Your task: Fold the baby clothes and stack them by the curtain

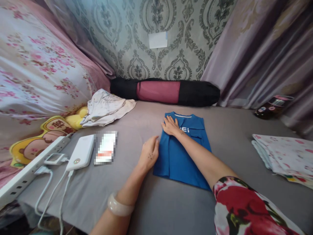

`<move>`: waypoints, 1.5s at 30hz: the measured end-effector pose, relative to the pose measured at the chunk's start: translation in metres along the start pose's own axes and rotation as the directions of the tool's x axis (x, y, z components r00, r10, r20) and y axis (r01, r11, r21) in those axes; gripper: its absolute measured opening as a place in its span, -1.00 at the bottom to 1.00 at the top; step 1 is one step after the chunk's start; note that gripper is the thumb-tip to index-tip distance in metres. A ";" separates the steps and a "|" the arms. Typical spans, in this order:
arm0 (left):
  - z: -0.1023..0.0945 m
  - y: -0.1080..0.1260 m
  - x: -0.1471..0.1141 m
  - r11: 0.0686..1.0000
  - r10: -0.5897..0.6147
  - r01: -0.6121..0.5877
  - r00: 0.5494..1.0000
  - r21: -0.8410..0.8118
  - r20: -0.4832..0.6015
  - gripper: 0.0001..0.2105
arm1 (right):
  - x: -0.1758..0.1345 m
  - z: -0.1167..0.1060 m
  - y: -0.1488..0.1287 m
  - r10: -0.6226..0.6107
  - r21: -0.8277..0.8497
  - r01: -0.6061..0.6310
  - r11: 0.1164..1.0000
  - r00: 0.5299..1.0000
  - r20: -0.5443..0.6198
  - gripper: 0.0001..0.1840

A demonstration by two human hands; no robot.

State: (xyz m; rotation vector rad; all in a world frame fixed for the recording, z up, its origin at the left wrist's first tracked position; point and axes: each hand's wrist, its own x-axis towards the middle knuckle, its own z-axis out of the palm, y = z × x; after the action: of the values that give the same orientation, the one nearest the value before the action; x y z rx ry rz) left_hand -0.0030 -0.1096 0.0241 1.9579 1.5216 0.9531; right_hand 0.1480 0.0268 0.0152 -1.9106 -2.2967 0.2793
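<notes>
A blue T-shirt (188,160) lies on the grey sheet with its sides and sleeves folded inward, and part of a white printed word shows on its chest. My right hand (170,125) rests flat near the shirt's upper left corner, fingers spread over the cloth. Beside the shirt's left edge is my left hand (149,152), turned on its side, its fingers loosely extended and partly hidden. It appears to hold nothing. A pale bangle (120,205) circles my left wrist.
A black and pink roll-shaped bag (158,92) lies along the wall. Left are a crumpled white garment (105,106), a phone (106,148), a power bank (80,151) with cables and a power strip (29,171). Folded cloths (286,155) and a dark jar (272,107) are right.
</notes>
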 end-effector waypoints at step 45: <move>-0.010 -0.034 0.009 0.961 -0.228 0.173 0.938 -0.216 -0.262 -0.74 | -0.146 -0.015 -0.044 -0.365 0.300 0.330 0.895 0.929 0.066 -0.46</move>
State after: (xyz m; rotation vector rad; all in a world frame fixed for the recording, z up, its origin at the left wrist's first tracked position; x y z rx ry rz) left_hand -0.0308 -0.0926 0.0080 1.5479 1.6779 1.2801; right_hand 0.1359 -0.1240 0.0415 -1.3505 -2.4596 0.6544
